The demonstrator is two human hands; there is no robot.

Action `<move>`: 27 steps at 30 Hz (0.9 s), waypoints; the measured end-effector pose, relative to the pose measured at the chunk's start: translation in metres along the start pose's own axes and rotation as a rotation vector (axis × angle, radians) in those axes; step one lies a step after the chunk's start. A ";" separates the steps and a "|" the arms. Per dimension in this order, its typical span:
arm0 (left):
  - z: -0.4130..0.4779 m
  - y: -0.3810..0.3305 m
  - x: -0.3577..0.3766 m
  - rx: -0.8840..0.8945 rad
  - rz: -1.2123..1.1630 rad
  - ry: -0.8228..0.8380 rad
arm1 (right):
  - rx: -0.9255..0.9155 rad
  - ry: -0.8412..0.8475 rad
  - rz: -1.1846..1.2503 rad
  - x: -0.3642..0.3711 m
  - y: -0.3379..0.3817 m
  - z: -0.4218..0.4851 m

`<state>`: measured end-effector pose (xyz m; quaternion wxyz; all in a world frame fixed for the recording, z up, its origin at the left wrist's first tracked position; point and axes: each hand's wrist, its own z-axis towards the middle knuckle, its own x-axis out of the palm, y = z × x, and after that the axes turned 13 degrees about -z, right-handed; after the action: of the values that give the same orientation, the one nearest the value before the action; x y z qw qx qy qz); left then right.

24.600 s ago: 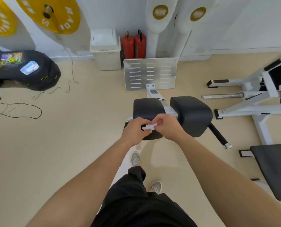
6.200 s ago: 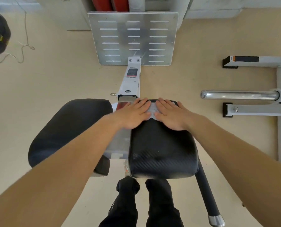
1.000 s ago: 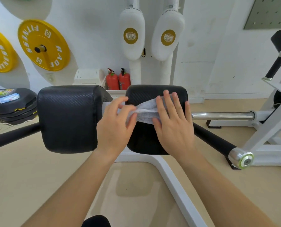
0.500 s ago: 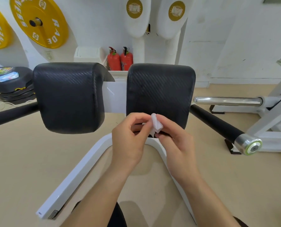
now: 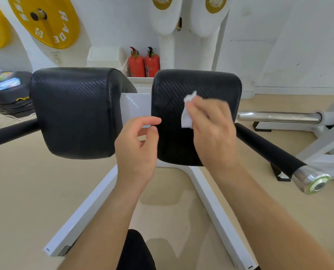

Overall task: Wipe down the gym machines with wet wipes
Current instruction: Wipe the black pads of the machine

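Two black padded cushions sit side by side on a white machine frame [image 5: 84, 217]: the left pad [image 5: 74, 112] and the right pad [image 5: 201, 90]. My right hand [image 5: 212, 131] holds a crumpled white wet wipe [image 5: 187, 112] against the front face of the right pad. My left hand [image 5: 138, 145] hovers in front of the gap between the pads, fingers loosely curled, holding nothing. A black foam handle with a chrome end cap [image 5: 312, 182] sticks out to the right of the pad.
A chrome bar [image 5: 279, 116] and a second white machine frame [image 5: 329, 137] stand at the right. Two red fire extinguishers [image 5: 143, 62], a white bin [image 5: 103, 56] and yellow weight plates [image 5: 45, 18] line the back wall. Black mats [image 5: 8, 90] are stacked at the left.
Half a second ago both hands pinched the wipe below the right pad. Now my left hand has let go and my right hand has carried the wipe up onto the pad's face.
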<state>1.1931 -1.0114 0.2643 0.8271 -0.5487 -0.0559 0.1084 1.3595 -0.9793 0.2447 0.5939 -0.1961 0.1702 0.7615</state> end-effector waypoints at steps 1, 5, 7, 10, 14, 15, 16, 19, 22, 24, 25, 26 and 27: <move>0.000 0.002 0.000 0.016 0.014 -0.002 | -0.081 -0.040 -0.041 0.001 0.000 -0.021; -0.001 0.007 -0.002 0.079 0.065 -0.013 | -0.222 -0.012 -0.047 -0.006 -0.003 -0.056; 0.000 0.008 -0.002 0.075 0.063 -0.030 | -0.264 0.002 -0.003 -0.006 -0.007 -0.033; -0.001 0.009 -0.002 0.059 0.072 -0.038 | -0.232 -0.024 0.011 -0.003 -0.008 0.007; -0.004 0.012 -0.011 0.035 0.081 -0.018 | -0.100 -0.049 0.009 -0.002 0.008 -0.007; -0.004 0.013 -0.015 0.022 0.086 -0.023 | -0.105 -0.033 0.036 -0.002 0.011 -0.019; -0.005 0.014 -0.019 0.009 0.089 -0.029 | -0.124 -0.006 0.068 -0.002 0.013 -0.033; -0.009 0.017 -0.028 -0.025 0.088 -0.050 | -0.211 0.093 0.085 -0.007 0.015 -0.068; -0.011 0.016 -0.032 -0.043 0.077 -0.067 | -0.269 0.146 0.083 -0.009 0.011 -0.056; -0.009 0.013 -0.032 -0.042 0.073 -0.066 | -0.260 0.134 0.103 -0.006 0.012 -0.019; -0.008 0.011 -0.032 -0.035 0.072 -0.067 | -0.247 0.111 0.086 -0.004 0.013 0.003; -0.007 0.009 -0.032 -0.028 0.070 -0.067 | -0.227 0.085 0.050 -0.001 0.016 0.024; -0.006 0.007 -0.032 -0.022 0.069 -0.064 | -0.197 0.062 0.007 0.002 0.020 0.042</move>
<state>1.1628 -1.0219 0.2567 0.8146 -0.5556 -0.0645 0.1536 1.3359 -0.9619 0.2807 0.5635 -0.2762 0.1135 0.7703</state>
